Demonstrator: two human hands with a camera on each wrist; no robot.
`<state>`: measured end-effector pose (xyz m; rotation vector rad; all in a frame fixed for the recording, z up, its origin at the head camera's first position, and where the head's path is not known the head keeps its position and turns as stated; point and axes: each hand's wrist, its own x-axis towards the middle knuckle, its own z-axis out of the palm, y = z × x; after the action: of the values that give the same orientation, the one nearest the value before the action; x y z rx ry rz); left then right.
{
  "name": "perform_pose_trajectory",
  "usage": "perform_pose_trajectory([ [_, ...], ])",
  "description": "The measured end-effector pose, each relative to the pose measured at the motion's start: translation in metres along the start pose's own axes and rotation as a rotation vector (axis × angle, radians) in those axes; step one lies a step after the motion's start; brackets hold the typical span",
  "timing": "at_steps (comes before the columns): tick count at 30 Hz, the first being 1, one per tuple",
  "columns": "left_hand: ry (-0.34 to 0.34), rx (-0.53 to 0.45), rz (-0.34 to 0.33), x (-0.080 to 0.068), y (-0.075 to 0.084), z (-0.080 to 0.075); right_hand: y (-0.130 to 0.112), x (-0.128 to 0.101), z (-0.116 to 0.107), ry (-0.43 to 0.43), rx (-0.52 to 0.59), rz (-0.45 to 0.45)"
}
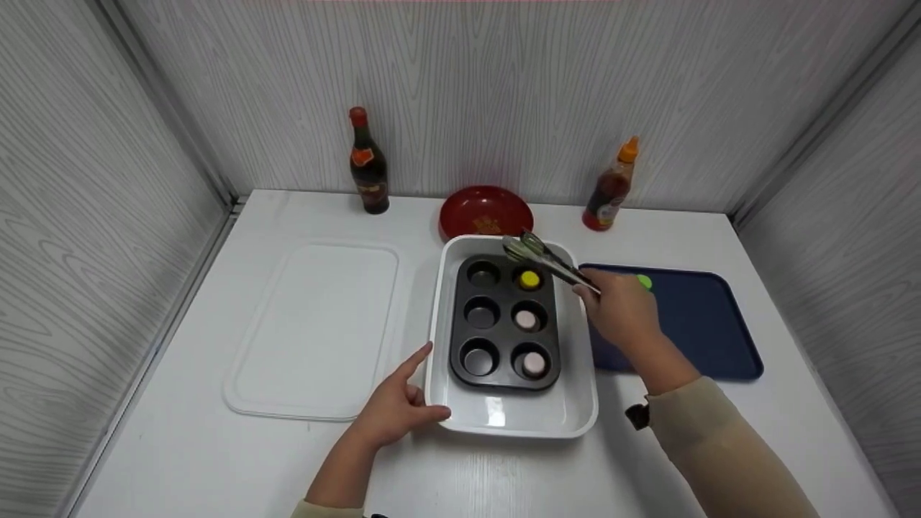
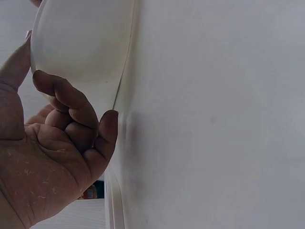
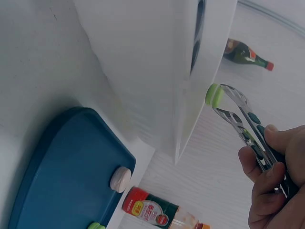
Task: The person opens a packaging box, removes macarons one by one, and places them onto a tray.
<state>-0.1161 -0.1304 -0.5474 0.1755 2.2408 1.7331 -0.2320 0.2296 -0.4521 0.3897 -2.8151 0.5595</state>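
Observation:
My right hand [image 1: 620, 306] grips metal tongs [image 3: 255, 131], whose tips pinch a green macaron-like piece [image 3: 214, 95]. In the head view, the tong tips are over the far right of a dark muffin tin [image 1: 505, 327]. In the tin's right column sit a yellow piece [image 1: 529, 280] and two pale pink pieces, one in the middle cup [image 1: 526, 319], the other in the near cup [image 1: 534, 364]. The tin lies inside a white rectangular tub [image 1: 504, 421]. My left hand [image 1: 392, 410] touches the tub's near left corner, thumb and index finger extended, other fingers loosely bent.
A navy tray [image 1: 698, 324] on the right bears another green piece [image 1: 644, 281] and a pale pink piece [image 3: 120, 179]. A white lid [image 1: 316, 331] lies left. Behind stand a dark bottle [image 1: 370, 169], a red bowl [image 1: 486, 201] and a sauce bottle [image 1: 609, 191].

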Motion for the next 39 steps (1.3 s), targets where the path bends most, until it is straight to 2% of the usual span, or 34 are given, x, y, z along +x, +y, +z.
perform_pose_trajectory([
  [7,0.003,0.012,0.001,0.000,0.001,0.000,0.021,-0.006,-0.021,0.083,0.028,0.023],
  [14,0.003,0.013,-0.005,0.000,0.002,0.000,0.051,-0.019,-0.048,0.140,-0.003,0.059],
  [19,0.006,0.036,-0.011,-0.001,0.003,-0.001,0.077,-0.030,-0.066,0.142,-0.030,0.114],
  [23,0.010,0.043,-0.015,-0.001,0.003,0.000,0.097,-0.037,-0.076,0.149,-0.063,0.121],
  [27,0.009,0.034,-0.011,0.000,0.001,0.000,0.114,-0.046,-0.084,0.111,-0.084,0.149],
  [39,0.009,0.039,-0.017,0.001,0.001,0.000,0.155,-0.066,-0.092,0.059,-0.126,0.257],
])
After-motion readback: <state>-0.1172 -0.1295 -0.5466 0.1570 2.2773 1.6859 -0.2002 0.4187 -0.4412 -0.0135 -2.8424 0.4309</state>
